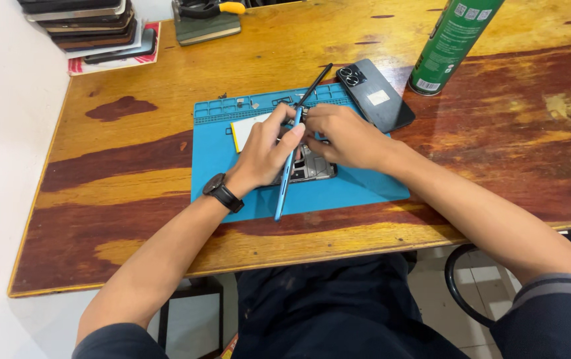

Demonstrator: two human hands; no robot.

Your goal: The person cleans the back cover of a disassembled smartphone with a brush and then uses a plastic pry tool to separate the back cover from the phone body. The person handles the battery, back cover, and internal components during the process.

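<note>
My left hand (269, 146) grips a thin blue phone back cover (285, 183), tilted up on edge over an opened phone body (312, 169) on the blue repair mat (219, 153). My right hand (345, 136) rests on the phone's upper part and holds a slim black tool (317, 81) that sticks up and away. A black watch sits on my left wrist. A white-and-yellow part (244, 127) lies on the mat just behind my left hand.
A dark phone (375, 94) lies face down at the mat's far right corner. A green spray can (450, 40) stands beyond it. A stack of phones (89, 23) sits at the far left, a dark case (205, 23) behind. Small screws rest in the mat's trays.
</note>
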